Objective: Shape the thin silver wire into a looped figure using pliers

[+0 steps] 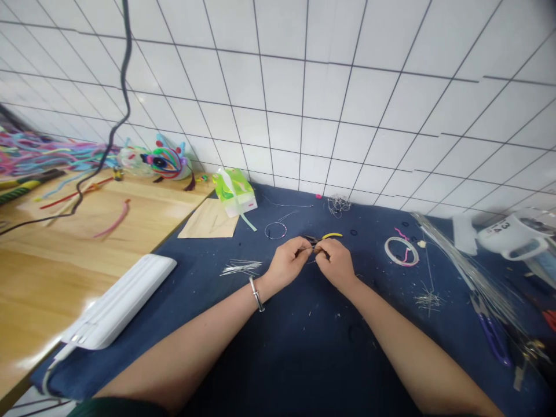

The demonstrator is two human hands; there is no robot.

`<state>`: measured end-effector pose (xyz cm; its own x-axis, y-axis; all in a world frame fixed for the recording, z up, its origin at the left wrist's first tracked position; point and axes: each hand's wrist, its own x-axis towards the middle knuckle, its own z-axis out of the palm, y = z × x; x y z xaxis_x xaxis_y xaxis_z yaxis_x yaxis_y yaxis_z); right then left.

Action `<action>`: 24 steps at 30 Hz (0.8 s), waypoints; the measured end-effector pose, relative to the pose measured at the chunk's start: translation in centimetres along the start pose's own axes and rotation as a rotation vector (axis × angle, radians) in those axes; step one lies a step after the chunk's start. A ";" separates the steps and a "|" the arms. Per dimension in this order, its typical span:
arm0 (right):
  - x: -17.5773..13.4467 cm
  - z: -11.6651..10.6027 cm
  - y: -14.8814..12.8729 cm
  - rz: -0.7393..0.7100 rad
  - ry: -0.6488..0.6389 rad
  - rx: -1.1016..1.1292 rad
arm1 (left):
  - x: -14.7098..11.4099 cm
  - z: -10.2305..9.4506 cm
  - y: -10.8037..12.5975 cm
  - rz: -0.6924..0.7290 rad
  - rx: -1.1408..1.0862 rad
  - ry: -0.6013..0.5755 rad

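My left hand (285, 262), with a silver bangle at its wrist, is closed in a pinch. Facing it, my right hand (337, 263) pinches too, the fingertips almost meeting. Between them shows a short bit of thin wire (313, 249); its ends are hidden by the fingers. Just behind the hands lies a yellow-handled tool (332, 236), its dark head partly covered. A wire ring (275, 230) with a loose tail rests beyond my left hand. Left of that hand is a small pile of short cut wires (241, 267).
A white power bank (121, 301) with a cable lies at left beside the wooden table (174, 211). A green tissue pack (234, 191) stands at the back. On the right are a tape roll (388, 255), long wires (464, 266), purple-handled scissors (493, 336) and a white mug (512, 237).
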<state>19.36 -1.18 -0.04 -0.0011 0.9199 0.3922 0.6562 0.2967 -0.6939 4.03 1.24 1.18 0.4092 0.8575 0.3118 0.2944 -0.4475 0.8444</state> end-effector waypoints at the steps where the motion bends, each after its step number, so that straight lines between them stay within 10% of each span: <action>1: 0.0 0.0 0.2 0.005 0.000 0.006 | 0.0 0.1 -0.1 -0.011 -0.022 0.000; 24: 0.5 -0.4 0.5 0.157 -0.057 0.229 | 0.8 -0.1 -2.4 -0.198 -0.354 0.117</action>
<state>19.99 -0.71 0.04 0.0399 0.9701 0.2393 0.4641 0.1940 -0.8643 3.60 3.03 -0.51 0.2673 0.9505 0.1583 0.0343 -0.1736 0.9842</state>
